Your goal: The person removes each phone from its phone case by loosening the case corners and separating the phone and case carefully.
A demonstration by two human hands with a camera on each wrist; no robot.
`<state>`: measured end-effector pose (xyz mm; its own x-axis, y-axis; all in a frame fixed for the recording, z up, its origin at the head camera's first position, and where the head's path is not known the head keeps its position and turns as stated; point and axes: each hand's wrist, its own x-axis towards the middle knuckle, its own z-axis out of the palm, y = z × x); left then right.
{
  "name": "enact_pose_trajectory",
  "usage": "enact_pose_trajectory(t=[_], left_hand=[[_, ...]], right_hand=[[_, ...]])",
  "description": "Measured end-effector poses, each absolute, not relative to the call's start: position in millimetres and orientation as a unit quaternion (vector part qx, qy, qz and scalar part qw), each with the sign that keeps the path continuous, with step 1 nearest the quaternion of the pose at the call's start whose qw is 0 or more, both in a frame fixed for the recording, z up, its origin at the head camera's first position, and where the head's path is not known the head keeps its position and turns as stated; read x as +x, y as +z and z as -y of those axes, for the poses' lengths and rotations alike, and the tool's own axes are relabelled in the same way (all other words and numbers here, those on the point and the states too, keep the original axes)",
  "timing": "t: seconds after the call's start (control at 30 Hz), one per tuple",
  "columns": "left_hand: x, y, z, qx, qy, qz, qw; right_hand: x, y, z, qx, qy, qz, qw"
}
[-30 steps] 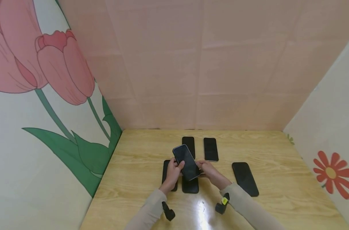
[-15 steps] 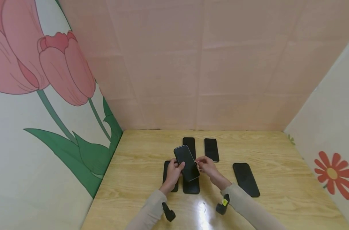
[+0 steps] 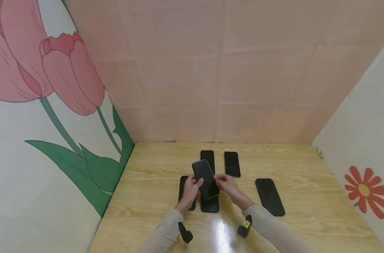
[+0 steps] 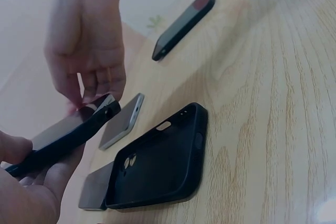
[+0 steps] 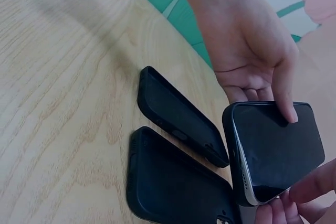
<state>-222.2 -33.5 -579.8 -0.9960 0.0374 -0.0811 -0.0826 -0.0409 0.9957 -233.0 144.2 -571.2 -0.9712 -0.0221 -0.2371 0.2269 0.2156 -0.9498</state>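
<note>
A smartphone (image 3: pixel 206 180) with a dark screen sits in a black phone case (image 5: pixel 237 174), raised over the table. One end of the phone stands slightly out of the case, baring a pale silver edge in the right wrist view. My left hand (image 3: pixel 189 192) grips phone and case together, thumb on the screen side. At the opposite long edge, my right hand (image 3: pixel 232 188) pinches the rim with thumb and fingers. Below lie two black phone cases, one (image 4: pixel 163 161) under the held phone and another (image 5: pixel 178 111) by my left hand, insides up.
Behind the held phone, a dark phone (image 3: pixel 207 157) and a silver-edged phone (image 3: pixel 232 164) lie on the wooden table (image 3: pixel 154 161). Off to the right rests a larger dark phone (image 3: pixel 270 196). Patterned walls (image 3: pixel 362 147) border the table left and right, and a pink one (image 3: pixel 179 88) closes the back.
My right hand has shifted from the phone's lower corner up along its right edge. The held phone has moved slightly to the right; my left hand keeps its grip.
</note>
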Motion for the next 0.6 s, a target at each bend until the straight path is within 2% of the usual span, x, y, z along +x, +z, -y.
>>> enact_pose_trajectory(t=[0.27, 0.6], left_hand=[[-204.9, -543.4, 35.9, -0.01, 0.715, -0.698, 0.052], [-204.2, -546.1, 32.4, 0.003, 0.701, -0.712, 0.037]], right_hand=[[-231.7, -572.9, -141.0, 0.056, -0.61, -0.786, 0.085], [-232.9, -569.2, -145.8, 0.044, -0.59, -0.797, 0.12]])
